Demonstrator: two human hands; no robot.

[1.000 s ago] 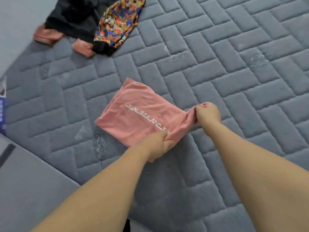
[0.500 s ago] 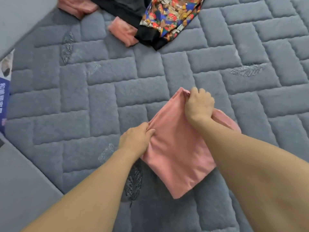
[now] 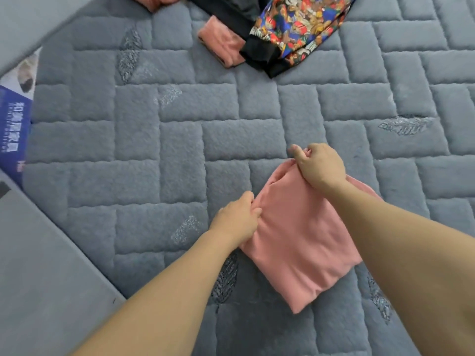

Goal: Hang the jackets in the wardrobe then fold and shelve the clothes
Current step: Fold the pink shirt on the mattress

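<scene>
Folded over since a second ago, the pink garment [image 3: 303, 235] now shows a plain side, its white lettering hidden, and both hands have travelled with the fold to its far edge. It lies as a compact rectangle on the grey quilted mattress [image 3: 180, 155], in the near right part of the view. The left hand [image 3: 237, 218] pinches the garment's left edge between thumb and curled fingers. The right hand [image 3: 320, 167] grips the far corner, fingers curled around bunched cloth. By the look of it, this piece is nearly folded but not yet shelved. At the far edge of the bed sits a heap still unfolded: a black garment [image 3: 259, 53] with a bright multicoloured printed one [image 3: 300, 24] and another pink item [image 3: 222, 43] touching it, so plenty of folding remains. No wardrobe, shelf or basket is visible, so whether the jackets are hung cannot be told. A blue printed box [image 3: 14, 129] sits at the left edge.
</scene>
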